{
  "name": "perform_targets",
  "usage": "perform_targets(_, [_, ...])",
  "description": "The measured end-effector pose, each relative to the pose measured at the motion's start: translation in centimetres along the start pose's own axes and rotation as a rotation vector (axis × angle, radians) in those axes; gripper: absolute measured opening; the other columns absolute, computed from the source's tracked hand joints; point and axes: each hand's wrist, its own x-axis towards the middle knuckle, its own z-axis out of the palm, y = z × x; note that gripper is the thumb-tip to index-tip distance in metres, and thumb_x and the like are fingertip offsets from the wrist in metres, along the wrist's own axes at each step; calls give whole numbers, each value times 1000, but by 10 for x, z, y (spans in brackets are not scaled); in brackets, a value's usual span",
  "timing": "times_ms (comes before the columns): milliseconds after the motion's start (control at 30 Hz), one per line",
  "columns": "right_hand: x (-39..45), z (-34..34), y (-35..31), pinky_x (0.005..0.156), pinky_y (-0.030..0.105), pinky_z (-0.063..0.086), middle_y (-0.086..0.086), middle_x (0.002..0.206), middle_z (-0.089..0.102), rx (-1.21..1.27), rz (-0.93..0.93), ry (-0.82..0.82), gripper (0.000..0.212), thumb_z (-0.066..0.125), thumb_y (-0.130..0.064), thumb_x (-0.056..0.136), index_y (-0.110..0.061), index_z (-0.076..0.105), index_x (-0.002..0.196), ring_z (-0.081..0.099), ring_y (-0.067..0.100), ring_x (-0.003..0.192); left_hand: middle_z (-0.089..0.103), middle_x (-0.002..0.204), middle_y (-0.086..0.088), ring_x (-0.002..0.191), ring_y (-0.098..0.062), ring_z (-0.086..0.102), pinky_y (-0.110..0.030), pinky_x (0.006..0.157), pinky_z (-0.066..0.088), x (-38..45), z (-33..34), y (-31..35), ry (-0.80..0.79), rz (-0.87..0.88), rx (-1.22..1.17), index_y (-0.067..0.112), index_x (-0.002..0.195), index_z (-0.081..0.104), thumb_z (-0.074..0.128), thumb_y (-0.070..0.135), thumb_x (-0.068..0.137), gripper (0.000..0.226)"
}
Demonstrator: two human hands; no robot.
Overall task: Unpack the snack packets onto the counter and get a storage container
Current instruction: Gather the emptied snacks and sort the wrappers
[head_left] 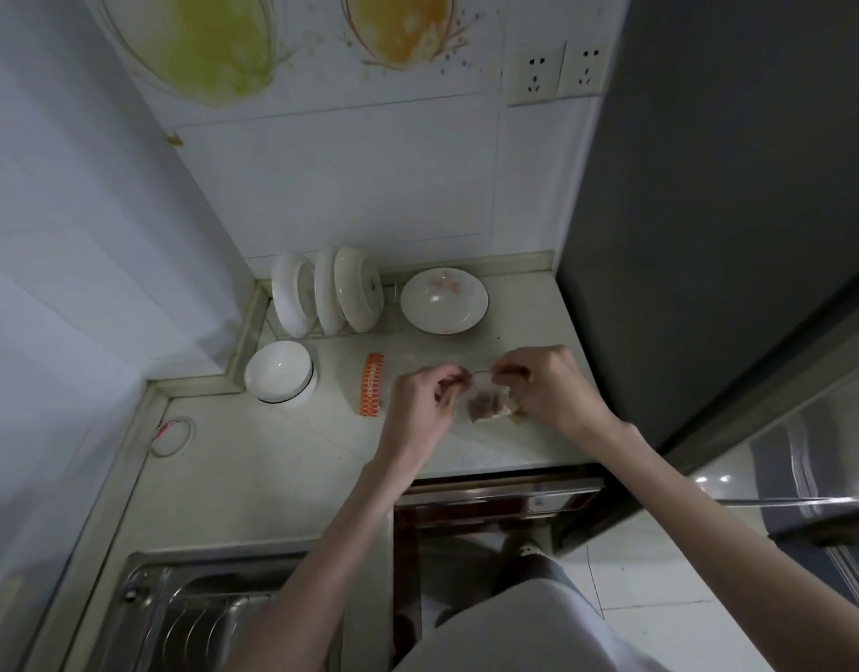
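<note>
Pinching the clear bag's (483, 397) mouth in both grips, left hand (425, 397) and right hand (551, 388), low over the tabletop (282, 458) beside an orange packet (372, 390), probably unpacking still, next needing contents drawn out.

White bowls (326, 295) upright in rack, sink (185, 618), wall sockets (558, 72)

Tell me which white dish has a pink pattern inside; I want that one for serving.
It is the wide shallow bowl lying flat on the counter, right of the dishes standing on edge. The deeper bowl near the corner is plain white.
</note>
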Motion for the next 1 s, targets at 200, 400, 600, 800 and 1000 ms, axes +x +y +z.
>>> perform_targets(200, [-6, -3, -1, 60, -3, 37, -8, 64, 64, 42, 87, 66, 10, 68, -1, 80, -9, 74, 80, 58, -10, 63, 76, 91, 1, 81, -7, 70, -14, 76, 55, 2, -6, 4, 40, 92, 75, 8, 96, 74, 70, 7, 84, 13])
perform_targets(400, [-10, -7, -3, 63, -3, 39, 1, 75, 72, 27, 103, 109, 13, 64, 2, 81, -7, 74, 82, 58, 0, 66, 75, 86, 0, 73, -4, 68, -3, 74, 48, 5, -8, 8, 44, 106, 123, 8, 93, 74, 70, 5, 85, 9])
perform_targets(600, [-14, -9, -8, 66, 12, 48, 7, 78, 72, 44, 117, 158, 15, 60, 8, 81, -1, 72, 82, 64, 14, 70, 75, 80, -1, 68, -8, 68, -22, 66, 57, 8, -6, 14, 57, 113, 159, 7, 86, 74, 68, 1, 85, 8])
perform_targets(800, [-16, -11, -12, 66, 1, 43, 9, 82, 71, 37, 43, 164, 8, 65, 4, 81, 1, 71, 87, 60, 11, 69, 73, 81, -5, 69, -14, 67, -26, 66, 58, 11, -6, 17, 42, 100, 137, 3, 89, 71, 69, 1, 85, 6])
perform_targets(1000, [-19, -9, -9, 63, 0, 40, 7, 77, 70, 41, 7, 156, 9, 68, 6, 77, -1, 71, 80, 56, 7, 62, 71, 82, -4, 68, -11, 62, -10, 64, 48, 6, -1, 18, -1, 130, 104, 5, 94, 71, 69, 5, 85, 9])
